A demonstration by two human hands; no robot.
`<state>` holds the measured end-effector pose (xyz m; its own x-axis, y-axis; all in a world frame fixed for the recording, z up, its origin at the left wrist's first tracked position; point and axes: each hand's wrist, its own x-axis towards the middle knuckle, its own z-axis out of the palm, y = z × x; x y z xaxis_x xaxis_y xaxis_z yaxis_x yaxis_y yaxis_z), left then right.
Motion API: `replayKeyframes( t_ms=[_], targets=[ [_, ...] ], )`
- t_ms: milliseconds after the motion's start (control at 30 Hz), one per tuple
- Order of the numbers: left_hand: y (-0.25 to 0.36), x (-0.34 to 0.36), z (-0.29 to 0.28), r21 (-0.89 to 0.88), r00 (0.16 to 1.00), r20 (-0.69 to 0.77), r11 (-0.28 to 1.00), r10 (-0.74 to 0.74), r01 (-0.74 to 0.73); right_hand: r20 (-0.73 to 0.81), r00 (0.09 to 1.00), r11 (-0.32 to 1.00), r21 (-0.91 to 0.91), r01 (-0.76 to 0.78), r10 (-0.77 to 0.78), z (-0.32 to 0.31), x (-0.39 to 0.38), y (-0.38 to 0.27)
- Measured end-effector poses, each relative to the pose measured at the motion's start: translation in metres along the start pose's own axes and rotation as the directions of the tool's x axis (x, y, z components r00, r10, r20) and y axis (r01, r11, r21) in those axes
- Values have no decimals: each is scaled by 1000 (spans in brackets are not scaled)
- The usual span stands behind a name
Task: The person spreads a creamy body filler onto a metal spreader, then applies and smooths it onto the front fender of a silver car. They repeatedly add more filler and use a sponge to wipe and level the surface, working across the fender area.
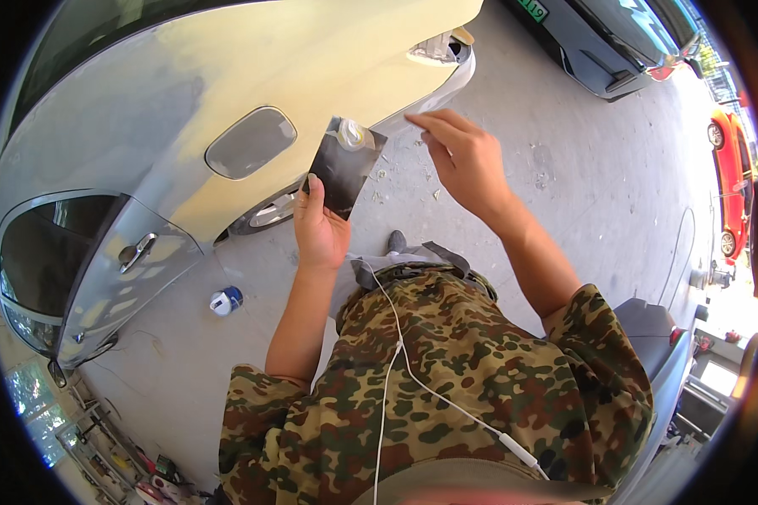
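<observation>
My left hand [318,223] grips the lower edge of a flat dark plate [345,172], thumb on top. A blob of whitish putty with a yellow streak [351,135] sits at the plate's far end. To the right of the plate and apart from it, my right hand [472,168] is raised with its fingers drawn together and pointing left; whatever they hold, if anything, is too small to make out. Ahead and to the left stands a car body [227,76], its rear panel covered in pale yellow and grey patches around a grey fuel flap [251,141].
A blue and white can [226,300] stands on the grey floor below the car's door handle [138,252]. The rear wheel [269,212] is beside my left hand. A dark car [606,42] is at the far right, a red car [733,181] beyond. White earphone wires [396,345] hang over my shirt.
</observation>
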<state>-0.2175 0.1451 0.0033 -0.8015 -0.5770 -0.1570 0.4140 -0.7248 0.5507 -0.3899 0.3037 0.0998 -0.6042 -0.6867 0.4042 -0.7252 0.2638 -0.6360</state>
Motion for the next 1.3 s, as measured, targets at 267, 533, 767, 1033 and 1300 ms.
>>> replayKeyframes(
  t_ms=[267,533,767,1033,1300],
  targets=[
    [-19,2,14,236,978,-11,951,210,-202,-45,991,992,-6,127,-127,42,-19,-22],
    [-19,-3,36,466,956,117,835,269,-293,-96,995,970,240,41,-18,54,-16,-13],
    [17,15,41,471,910,155,781,385,-410,143,988,861,493,-128,65,50,-31,2],
    [23,12,25,-128,968,249,990,-16,50,147,924,378,881,-285,353,6,22,-3],
    [9,8,6,-51,997,80,999,10,-6,161,987,992,129,9,-30,6,9,-1]
  ],
)
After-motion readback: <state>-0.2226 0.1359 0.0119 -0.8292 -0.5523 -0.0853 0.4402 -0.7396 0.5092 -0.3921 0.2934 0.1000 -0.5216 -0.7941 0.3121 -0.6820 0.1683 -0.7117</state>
